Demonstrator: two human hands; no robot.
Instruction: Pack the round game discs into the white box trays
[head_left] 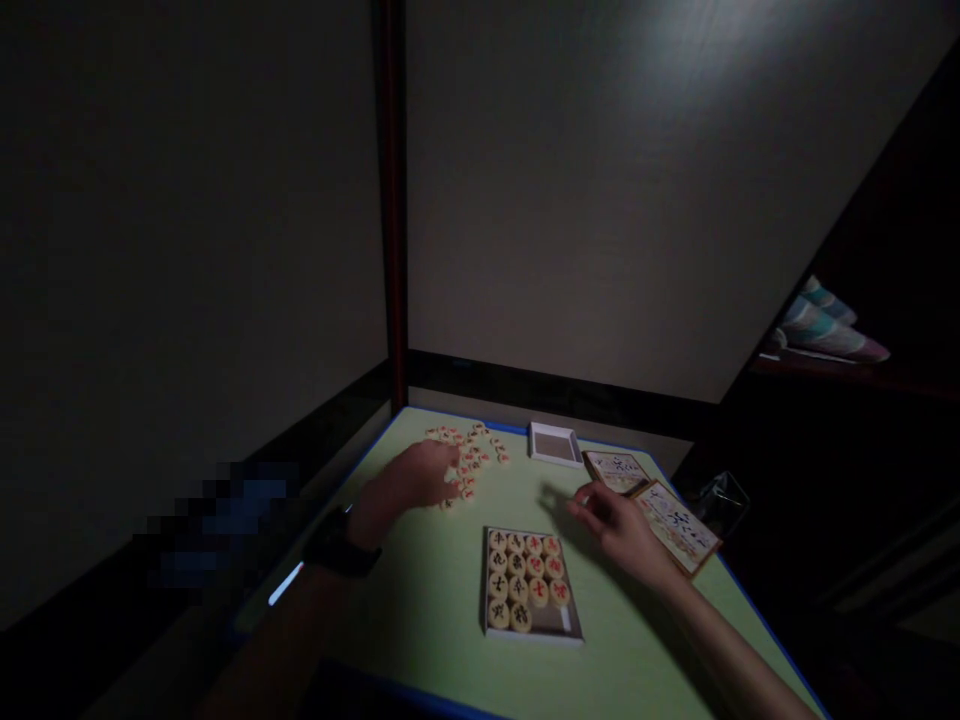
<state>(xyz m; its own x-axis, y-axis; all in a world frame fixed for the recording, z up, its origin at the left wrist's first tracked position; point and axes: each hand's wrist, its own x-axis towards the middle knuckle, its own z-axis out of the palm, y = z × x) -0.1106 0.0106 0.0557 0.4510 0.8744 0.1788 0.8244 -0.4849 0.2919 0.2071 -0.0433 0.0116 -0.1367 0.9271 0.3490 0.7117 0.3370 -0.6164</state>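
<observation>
My left hand (427, 474) reaches over the left side of a loose group of round chess pieces (474, 460), its fingertips at the pieces; whether one is gripped is too small to tell. Raised above the table right of centre, my right hand (616, 522) has its thumb and fingertips close together, and what they hold, if anything, cannot be made out. Between my forearms lies a shallow box (551, 620) with rows of pieces bearing black characters on the left and red ones on the right. Its lower right part holds no pieces.
On the green table (420, 620), a white tray (555, 446) sits at the back edge. Two printed box lids (616, 470) (677, 525) lie to the right. A pale stick-like object (286, 584) is at the left edge. Walls rise behind.
</observation>
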